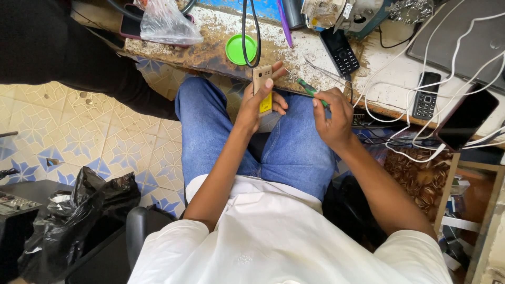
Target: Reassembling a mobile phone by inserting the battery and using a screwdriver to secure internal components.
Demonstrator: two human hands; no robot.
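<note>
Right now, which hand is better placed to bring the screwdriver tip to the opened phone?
The right hand. It already grips the green-handled screwdriver, its tip pointing toward the phone. The left hand is occupied holding that phone upright over the lap.

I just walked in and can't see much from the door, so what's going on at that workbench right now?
A seated person in jeans holds a small gold phone with its back open in the left hand, over their lap. The right hand grips a green-handled screwdriver, its tip pointing toward the phone. On the worn workbench in front lie a green lid, two black keypad phones, tweezers and tangled white cables.
</note>
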